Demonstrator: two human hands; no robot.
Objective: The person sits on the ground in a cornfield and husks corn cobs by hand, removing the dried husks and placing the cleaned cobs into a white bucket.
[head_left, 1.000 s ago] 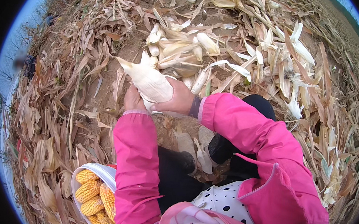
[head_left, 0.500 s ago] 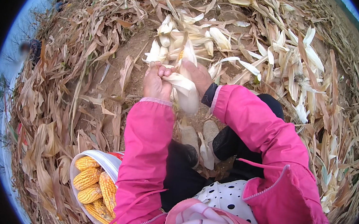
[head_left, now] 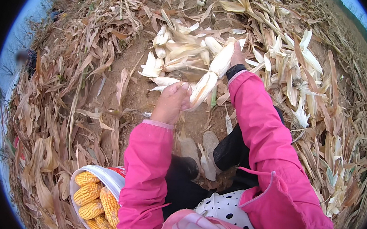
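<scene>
A long, pale ear of corn in its husk (head_left: 222, 62) slants across the space between my hands, narrowing partway down. My right hand (head_left: 238, 57) grips its upper end from behind, fingers mostly hidden. My left hand (head_left: 173, 102) is closed at the lower end, where husk leaves (head_left: 201, 90) reach its fingertips. No yellow kernels show on this ear. Just beyond my hands lies a heap of husk-covered ears (head_left: 182, 57) on the soil. At my lower left, a white bucket (head_left: 107, 173) holds several bare yellow ears (head_left: 87, 194).
Dry stalks and leaves (head_left: 58, 103) cover the ground at left. More loose pale husks (head_left: 305, 73) are strewn at right. My shoes (head_left: 211, 143) stand on brown soil below my hands. Another person (head_left: 27, 60) is at the far left edge.
My right hand has moved away and to the right with the upper end of the ear. My left hand has shifted slightly right and nearer me, so the hands are farther apart. Yellow kernels showed earlier.
</scene>
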